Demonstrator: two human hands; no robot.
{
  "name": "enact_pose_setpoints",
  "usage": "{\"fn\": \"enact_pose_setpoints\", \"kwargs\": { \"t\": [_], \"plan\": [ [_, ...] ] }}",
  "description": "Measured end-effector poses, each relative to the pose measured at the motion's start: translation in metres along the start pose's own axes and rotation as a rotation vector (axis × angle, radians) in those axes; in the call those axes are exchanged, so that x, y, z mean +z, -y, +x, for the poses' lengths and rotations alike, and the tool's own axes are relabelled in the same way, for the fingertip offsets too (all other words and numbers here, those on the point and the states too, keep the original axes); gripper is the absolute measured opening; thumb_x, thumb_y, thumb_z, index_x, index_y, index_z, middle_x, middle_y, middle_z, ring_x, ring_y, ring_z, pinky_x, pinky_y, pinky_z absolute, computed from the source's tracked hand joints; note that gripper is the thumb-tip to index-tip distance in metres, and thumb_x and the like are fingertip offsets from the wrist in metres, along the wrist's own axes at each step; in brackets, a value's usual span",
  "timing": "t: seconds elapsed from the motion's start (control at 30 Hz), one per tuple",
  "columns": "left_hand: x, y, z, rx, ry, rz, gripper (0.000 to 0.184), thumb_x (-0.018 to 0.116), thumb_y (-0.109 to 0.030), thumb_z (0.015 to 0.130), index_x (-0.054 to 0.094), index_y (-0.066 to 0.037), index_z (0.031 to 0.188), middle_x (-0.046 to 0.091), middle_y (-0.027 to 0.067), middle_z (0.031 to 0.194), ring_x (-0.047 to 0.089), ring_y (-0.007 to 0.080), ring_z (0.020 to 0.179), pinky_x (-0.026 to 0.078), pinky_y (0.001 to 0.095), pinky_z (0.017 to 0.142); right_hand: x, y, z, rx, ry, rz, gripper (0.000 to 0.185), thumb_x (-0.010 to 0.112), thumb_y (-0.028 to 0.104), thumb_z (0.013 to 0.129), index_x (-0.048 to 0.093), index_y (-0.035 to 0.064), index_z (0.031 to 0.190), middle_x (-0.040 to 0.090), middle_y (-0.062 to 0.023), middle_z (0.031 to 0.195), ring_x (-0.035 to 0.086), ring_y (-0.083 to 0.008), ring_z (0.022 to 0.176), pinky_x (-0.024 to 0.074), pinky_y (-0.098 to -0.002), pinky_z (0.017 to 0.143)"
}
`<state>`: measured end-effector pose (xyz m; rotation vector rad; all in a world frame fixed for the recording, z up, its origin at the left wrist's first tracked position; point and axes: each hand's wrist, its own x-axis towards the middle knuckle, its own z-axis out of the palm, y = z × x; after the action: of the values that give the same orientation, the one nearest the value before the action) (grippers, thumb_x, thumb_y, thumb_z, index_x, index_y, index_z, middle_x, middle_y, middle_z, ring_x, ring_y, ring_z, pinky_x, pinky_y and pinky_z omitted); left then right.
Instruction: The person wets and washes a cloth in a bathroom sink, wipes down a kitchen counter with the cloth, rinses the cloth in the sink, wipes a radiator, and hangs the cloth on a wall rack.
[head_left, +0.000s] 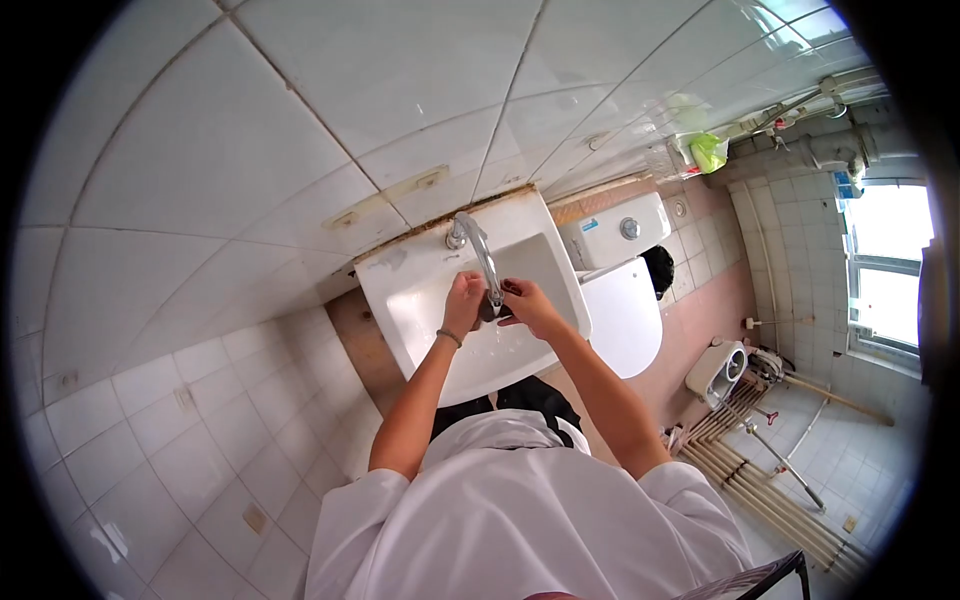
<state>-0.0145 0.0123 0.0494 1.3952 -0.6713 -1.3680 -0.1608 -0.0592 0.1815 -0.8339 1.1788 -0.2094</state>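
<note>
At the left, the white basin (412,328) spreads out under both forearms, its walls smooth and glossy. Next comes the left hand (463,302), a thin band (450,338) round its wrist, its fingers curled inward beside the tap; whether they close on anything I cannot tell. The chrome tap (477,240) arches over the basin, its spout ending between the hands and partly covering what lies there. Just under that spout end, between the hands and above the basin floor, is a small dark item (488,311), too hidden to identify. It looks small enough to be light, and if wet it is likely slippery; whether it is stiff, soft or fragile does not show. Its two sides seem the best place to hold it, with fingers opposed and light pressure. To its right, the right hand (532,306) bends its fingers around the near side of the dark item, seemingly touching it, though how firmly they grasp cannot be seen. Farther right stands the white toilet (625,318), lid down.
</note>
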Motion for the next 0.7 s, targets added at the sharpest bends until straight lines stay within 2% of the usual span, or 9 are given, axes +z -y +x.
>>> {"fn": "enact_pose_setpoints", "kwargs": {
  "t": [0.03, 0.13, 0.2, 0.33, 0.4, 0.43, 0.53, 0.57, 0.7],
  "plan": [
    [-0.004, 0.001, 0.001, 0.033, -0.058, 0.097, 0.042, 0.056, -0.045, 0.101, 0.060, -0.007, 0.118, 0.067, 0.0036, 0.099, 0.064, 0.0135, 0.084, 0.053, 0.0289, 0.066, 0.003, -0.003, -0.001, -0.042, -0.003, 0.002, 0.028, 0.062, 0.015, 0.095, 0.063, 0.0003, 0.119, 0.068, -0.0076, 0.102, 0.068, -0.0160, 0.081, 0.0632, -0.0353, 0.074],
    [-0.012, 0.000, -0.015, -0.266, 0.167, -0.234, 0.053, 0.047, -0.057, 0.101, 0.061, -0.008, 0.117, 0.067, 0.0057, 0.102, 0.064, 0.0162, 0.083, 0.053, 0.0299, 0.067, 0.011, -0.006, -0.006, -0.157, -0.040, -0.123, 0.021, 0.064, 0.007, 0.091, 0.067, -0.0014, 0.110, 0.068, -0.0062, 0.094, 0.065, -0.0125, 0.075, 0.0586, -0.0301, 0.071],
    [0.006, 0.010, -0.011, -0.288, 0.125, -0.536, 0.063, 0.035, -0.063, 0.101, 0.060, -0.009, 0.120, 0.068, 0.0066, 0.110, 0.065, 0.0202, 0.096, 0.052, 0.0372, 0.083, 0.020, 0.006, -0.023, -0.222, -0.097, -0.383, 0.019, 0.066, 0.003, 0.088, 0.069, -0.0021, 0.106, 0.068, -0.0052, 0.089, 0.062, -0.0104, 0.075, 0.0543, -0.0272, 0.070],
    [0.001, 0.027, -0.018, -0.477, 0.147, -0.849, 0.073, 0.029, -0.068, 0.098, 0.050, -0.012, 0.141, 0.058, 0.0100, 0.138, 0.054, 0.0284, 0.127, 0.039, 0.0506, 0.109, 0.026, 0.003, -0.025, -0.316, -0.141, -0.062, 0.019, 0.069, 0.003, 0.085, 0.070, -0.0012, 0.103, 0.068, -0.0029, 0.086, 0.061, -0.0090, 0.078, 0.0507, -0.0256, 0.071],
    [0.008, 0.004, -0.029, -0.442, 0.256, -0.973, 0.077, 0.025, -0.071, 0.097, 0.042, -0.015, 0.148, 0.053, 0.0093, 0.144, 0.049, 0.0284, 0.133, 0.038, 0.0551, 0.109, 0.021, -0.003, -0.022, -0.377, -0.114, -0.062, 0.020, 0.072, 0.003, 0.083, 0.069, -0.0013, 0.102, 0.069, -0.0039, 0.089, 0.062, -0.0090, 0.080, 0.0517, -0.0271, 0.073],
    [0.013, -0.004, -0.030, -0.457, 0.196, -0.993, 0.084, 0.026, -0.073, 0.095, 0.041, -0.011, 0.150, 0.054, 0.0123, 0.143, 0.051, 0.0299, 0.133, 0.039, 0.0512, 0.111, 0.019, -0.004, -0.023, -0.408, -0.099, -0.061, 0.021, 0.073, 0.003, 0.082, 0.069, -0.0014, 0.102, 0.070, -0.0044, 0.090, 0.063, -0.0091, 0.081, 0.0522, -0.0278, 0.073],
    [0.017, -0.017, -0.021, -0.195, 0.519, -0.967, 0.087, 0.027, -0.071, 0.096, 0.043, -0.003, 0.147, 0.056, 0.0152, 0.141, 0.054, 0.0311, 0.130, 0.041, 0.0476, 0.111, 0.013, -0.009, -0.035, -0.388, -0.122, -0.377, 0.025, 0.074, -0.001, 0.079, 0.068, 0.0012, 0.103, 0.071, -0.0072, 0.090, 0.067, -0.0146, 0.080, 0.0545, -0.0321, 0.076],
    [0.023, -0.020, -0.017, -0.230, 0.438, -0.993, 0.081, 0.031, -0.063, 0.100, 0.046, 0.003, 0.143, 0.059, 0.0169, 0.136, 0.058, 0.0308, 0.125, 0.047, 0.0418, 0.106, 0.015, -0.014, -0.039, -0.491, -0.142, -0.457, 0.026, 0.074, -0.001, 0.078, 0.068, 0.0025, 0.103, 0.070, -0.0081, 0.091, 0.068, -0.0180, 0.081, 0.0547, -0.0332, 0.077],
    [0.036, -0.041, -0.017, -0.374, 0.288, -0.874, 0.069, 0.035, -0.055, 0.102, 0.050, 0.002, 0.138, 0.061, 0.0151, 0.132, 0.060, 0.0287, 0.122, 0.049, 0.0387, 0.102, 0.029, -0.038, -0.049, -0.895, -0.145, -0.711, 0.031, 0.073, -0.002, 0.074, 0.067, 0.0072, 0.103, 0.068, -0.0109, 0.099, 0.067, -0.0306, 0.090, 0.0536, -0.0394, 0.084]
  ]
}}
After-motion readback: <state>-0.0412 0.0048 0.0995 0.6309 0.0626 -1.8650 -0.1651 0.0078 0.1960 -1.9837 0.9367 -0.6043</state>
